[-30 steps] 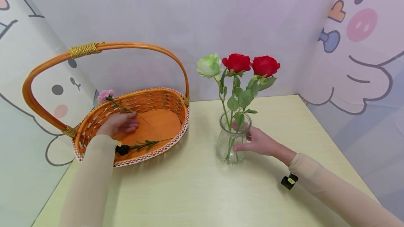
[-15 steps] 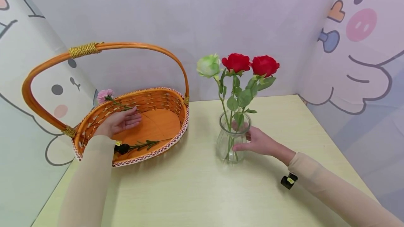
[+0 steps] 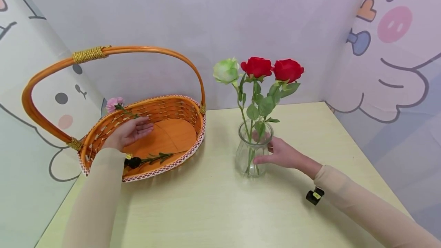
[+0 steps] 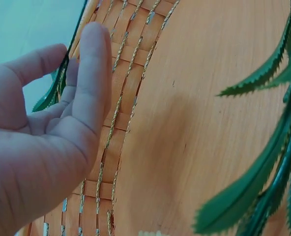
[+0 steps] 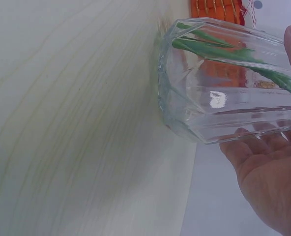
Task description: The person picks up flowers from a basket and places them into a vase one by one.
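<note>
An orange woven basket [image 3: 198, 152] with a tall arched handle stands at the left. Inside it, my left hand [image 3: 132, 130] reaches in with fingers mostly straight. A pink carnation [image 3: 115, 104] leans over the back left rim, its stem running behind that hand; in the left wrist view the stem [image 4: 79, 22] passes close by the thumb tip. Another leafy stem [image 3: 162, 158] lies along the basket's front, its bloom hidden behind the wrist. My right hand [image 3: 280, 154] grips the clear glass vase [image 3: 242, 160], thumb in front. The vase holds a pale green rose [image 3: 226, 70] and two red roses [image 3: 256, 67].
The pale wooden table [image 3: 213, 209] bears basket and vase, with a gap between them. The basket handle [image 3: 144, 49] arches above the left hand. A pale wall [image 3: 213, 18] rises behind, and cartoon-printed panels [image 3: 396, 60] flank the table.
The left hand has spread from a looser curl to straighter fingers and shifted slightly, its fingers now covering more of the carnation's stem. The right hand and vase stay in place.
</note>
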A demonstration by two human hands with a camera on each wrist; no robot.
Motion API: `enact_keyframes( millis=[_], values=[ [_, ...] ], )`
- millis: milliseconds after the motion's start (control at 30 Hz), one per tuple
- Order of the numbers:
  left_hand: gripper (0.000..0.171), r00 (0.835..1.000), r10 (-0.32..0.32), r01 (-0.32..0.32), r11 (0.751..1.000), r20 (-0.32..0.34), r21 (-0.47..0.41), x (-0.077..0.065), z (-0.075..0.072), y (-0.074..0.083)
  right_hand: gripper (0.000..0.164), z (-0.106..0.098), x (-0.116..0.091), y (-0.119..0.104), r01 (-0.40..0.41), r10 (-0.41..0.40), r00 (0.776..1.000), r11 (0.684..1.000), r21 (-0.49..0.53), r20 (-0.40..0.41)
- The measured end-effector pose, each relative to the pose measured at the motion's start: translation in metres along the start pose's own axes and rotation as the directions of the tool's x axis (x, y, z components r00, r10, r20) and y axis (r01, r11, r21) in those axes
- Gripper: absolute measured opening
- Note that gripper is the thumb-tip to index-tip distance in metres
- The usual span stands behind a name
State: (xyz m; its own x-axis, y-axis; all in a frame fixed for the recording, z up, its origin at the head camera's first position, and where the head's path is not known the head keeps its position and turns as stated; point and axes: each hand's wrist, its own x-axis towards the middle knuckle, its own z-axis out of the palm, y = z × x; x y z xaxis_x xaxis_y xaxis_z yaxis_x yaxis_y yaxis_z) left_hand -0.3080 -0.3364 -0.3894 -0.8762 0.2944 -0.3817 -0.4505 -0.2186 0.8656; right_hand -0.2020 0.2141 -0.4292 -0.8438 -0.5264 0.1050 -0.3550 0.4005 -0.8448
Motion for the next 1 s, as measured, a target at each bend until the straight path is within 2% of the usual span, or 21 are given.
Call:
enact_keyframes(
  millis=[200,367,567,700,867,1000],
  values=[
    [0.034,1.0,0.022,-0.022,1.0,0.014,0.006,-0.004,-0.001,0.001,0.097,-0.001,0.001,-0.001,-0.015,0.015,1.0,1.0,0.007,0.004],
    [0.035,0.998,0.047,-0.048,0.999,0.032,0.023,-0.008,-0.002,-0.001,0.095,0.001,0.003,-0.003,0.003,-0.003,1.0,1.0,0.024,0.009],
    [0.034,0.998,0.063,-0.064,0.997,0.025,0.031,-0.012,-0.003,-0.002,0.096,0.002,0.004,-0.002,0.01,-0.01,1.0,1.0,0.016,0.013],
    [0.033,0.998,0.061,-0.061,0.996,0.006,0.07,-0.009,-0.001,-0.002,0.096,0.002,0.001,0.0,-0.001,0.001,1.0,1.0,0.007,0.007],
    [0.033,0.998,0.059,-0.061,0.993,0.025,0.105,-0.002,0.002,-0.003,0.095,0.0,-0.005,0.001,-0.001,0.001,1.0,1.0,0.02,-0.002],
    [0.033,0.998,0.059,-0.062,0.992,0.029,0.114,-0.003,0.004,-0.001,0.094,0.0,-0.006,-0.001,0.007,-0.007,1.0,1.0,0.019,0.005]
  ],
)
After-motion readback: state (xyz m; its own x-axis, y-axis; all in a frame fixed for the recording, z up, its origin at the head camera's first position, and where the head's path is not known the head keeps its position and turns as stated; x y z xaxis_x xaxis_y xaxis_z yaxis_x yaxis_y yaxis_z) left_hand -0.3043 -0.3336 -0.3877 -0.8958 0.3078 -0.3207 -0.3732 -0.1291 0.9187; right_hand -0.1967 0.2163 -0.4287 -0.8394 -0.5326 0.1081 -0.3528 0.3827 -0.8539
